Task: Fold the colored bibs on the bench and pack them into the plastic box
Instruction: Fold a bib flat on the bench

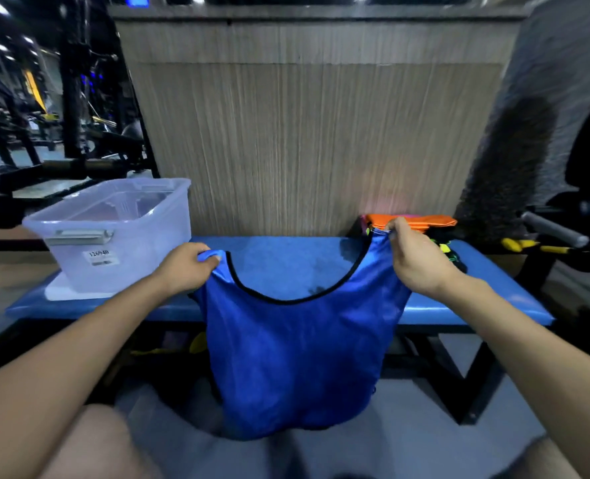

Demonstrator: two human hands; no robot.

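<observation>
Hands, left [188, 267] and right [416, 255], pinch blue bib [297, 354] shoulders

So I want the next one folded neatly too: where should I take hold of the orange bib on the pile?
Probably from above, one hand at each end of the orange bib: it lies flat on top of the pile, its long edge across the bench. Its shoulder straps can't be made out.

left hand [186, 267] + right hand [416, 259]: grip blue bib [297, 350] straps | plastic box [113, 233], orange bib [421, 222]: on bench [487, 299]
</observation>
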